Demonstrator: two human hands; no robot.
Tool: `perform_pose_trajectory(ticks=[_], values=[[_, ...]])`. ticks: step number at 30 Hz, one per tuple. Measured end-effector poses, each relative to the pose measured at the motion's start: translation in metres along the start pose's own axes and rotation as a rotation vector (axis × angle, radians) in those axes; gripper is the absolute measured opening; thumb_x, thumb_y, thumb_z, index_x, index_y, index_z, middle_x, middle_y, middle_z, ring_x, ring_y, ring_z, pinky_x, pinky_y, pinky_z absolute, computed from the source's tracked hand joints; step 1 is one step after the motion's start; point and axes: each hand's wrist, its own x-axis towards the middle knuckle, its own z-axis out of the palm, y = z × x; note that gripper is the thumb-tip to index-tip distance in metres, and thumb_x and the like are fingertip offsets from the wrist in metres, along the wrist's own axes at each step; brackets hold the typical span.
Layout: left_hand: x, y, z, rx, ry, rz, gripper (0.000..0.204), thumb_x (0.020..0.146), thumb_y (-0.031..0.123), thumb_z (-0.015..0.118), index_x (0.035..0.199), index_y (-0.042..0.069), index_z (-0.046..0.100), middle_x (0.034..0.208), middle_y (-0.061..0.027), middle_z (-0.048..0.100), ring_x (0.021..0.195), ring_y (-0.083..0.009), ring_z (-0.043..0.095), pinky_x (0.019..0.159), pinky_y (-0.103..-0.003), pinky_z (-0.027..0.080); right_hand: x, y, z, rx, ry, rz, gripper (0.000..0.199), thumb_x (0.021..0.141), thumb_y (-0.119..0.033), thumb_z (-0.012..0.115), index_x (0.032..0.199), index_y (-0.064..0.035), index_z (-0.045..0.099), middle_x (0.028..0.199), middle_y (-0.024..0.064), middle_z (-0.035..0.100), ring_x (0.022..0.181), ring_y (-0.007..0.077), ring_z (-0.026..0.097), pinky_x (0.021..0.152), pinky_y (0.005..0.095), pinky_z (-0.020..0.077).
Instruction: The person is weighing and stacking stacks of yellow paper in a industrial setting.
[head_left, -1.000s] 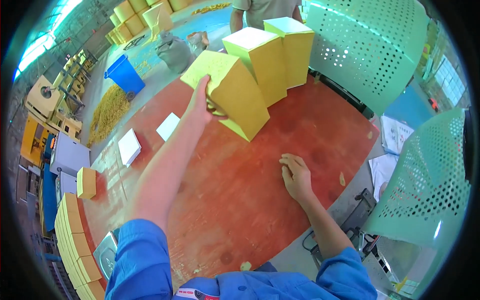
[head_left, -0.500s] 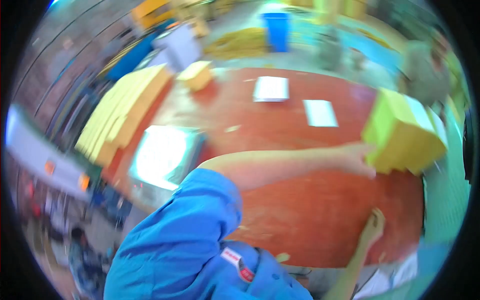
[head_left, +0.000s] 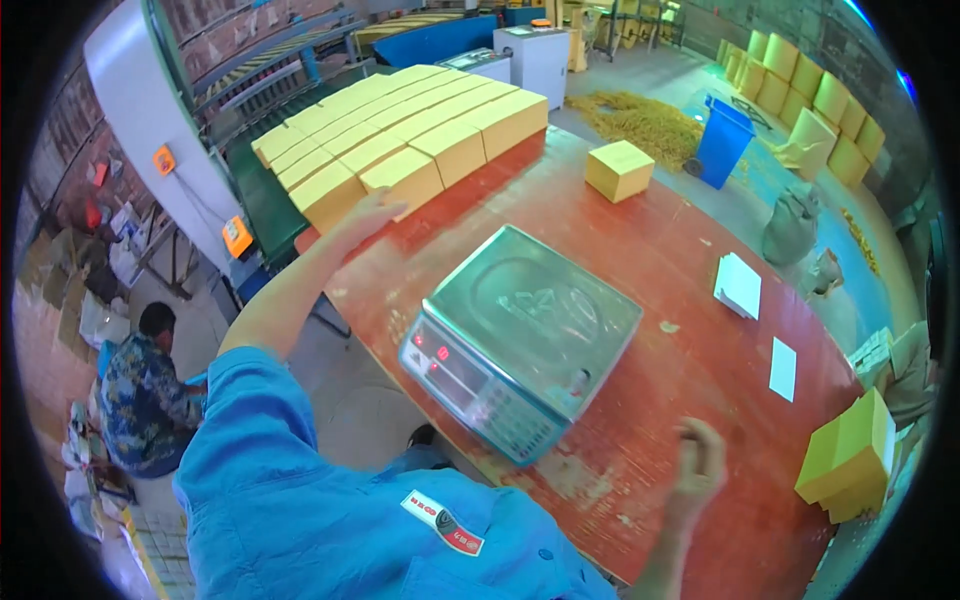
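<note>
My left hand [head_left: 380, 212] reaches out to the near corner of a row of yellow paper blocks [head_left: 405, 180] at the table's far left. Its fingers are stretched out against the end block and grip nothing that I can see. Between my arms sits a digital scale [head_left: 530, 315] with a bare metal plate and a lit red display. To the right of the scale, my right hand [head_left: 702, 462] hovers over the red table [head_left: 640, 490]. Its fingers are loosely bent and apart, slightly blurred, with nothing visible in them.
A single yellow block [head_left: 619, 170] stands behind the scale. White paper [head_left: 738, 286] and a white card [head_left: 783, 370] lie at the right, near a yellow stack [head_left: 848, 455]. A blue bin [head_left: 722, 142] stands beyond the table. A person [head_left: 155, 400] sits low at the left.
The view has swung left. My left hand has gone from the yellow stack at the right to the block row at the left. The scale's plate and display now show clearly.
</note>
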Motion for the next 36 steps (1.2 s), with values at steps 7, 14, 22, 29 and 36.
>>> perform_pose_trajectory(ticks=[7,14,22,29,36], values=[[0.151,-0.065,-0.009,0.434,0.127,0.314,0.084,0.09,0.061,0.05,0.145,-0.001,0.035,0.145,-0.025,0.041,0.137,-0.038,0.036,0.112,-0.045,0.032,-0.068,-0.081,0.289,0.328,-0.857,0.141,0.027,0.089,-0.006,0.063,0.115,-0.0032,0.063,0.103,0.0135,0.067,0.091,0.0217,0.067,0.078,0.0315,0.0528],[0.218,-0.109,0.029,0.74,0.112,0.584,0.085,0.091,0.061,0.044,0.141,-0.007,0.037,0.145,-0.0256,0.041,0.138,-0.0367,0.034,0.114,-0.048,0.025,-0.1,-0.096,0.383,0.459,-0.965,0.644,0.029,0.094,-0.009,0.056,0.122,-0.0005,0.061,0.114,0.0107,0.066,0.102,0.0156,0.062,0.089,0.0303,0.0495],[0.143,-0.132,0.012,0.688,-0.11,0.734,0.088,0.09,0.054,0.053,0.146,-0.008,0.026,0.153,-0.0257,0.027,0.143,-0.0376,0.024,0.116,-0.054,0.017,-0.156,-0.085,0.429,0.55,-0.903,0.664,0.034,0.094,-0.025,0.056,0.12,-0.0018,0.061,0.112,0.0126,0.067,0.104,0.0209,0.063,0.092,0.0333,0.0477],[-0.071,-0.068,-0.013,0.452,-0.395,0.835,0.081,0.086,0.04,0.056,0.147,-0.005,0.027,0.154,-0.025,0.023,0.143,-0.0413,0.021,0.116,-0.055,0.016,-0.202,-0.026,0.45,0.833,-0.785,1.014,0.046,0.096,-0.029,0.057,0.135,-0.0062,0.051,0.122,0.0102,0.063,0.111,0.0225,0.06,0.097,0.035,0.046],[-0.108,-0.083,-0.063,-0.13,-0.558,0.278,0.052,0.098,0.029,0.053,0.139,-0.002,0.044,0.136,-0.019,0.047,0.119,-0.0269,0.047,0.1,-0.034,0.037,-0.186,-0.032,0.469,1.54,-0.79,1.177,0.055,0.096,-0.041,0.056,0.142,-0.0138,0.044,0.139,0.0006,0.051,0.126,0.0169,0.048,0.108,0.0391,0.0319]])
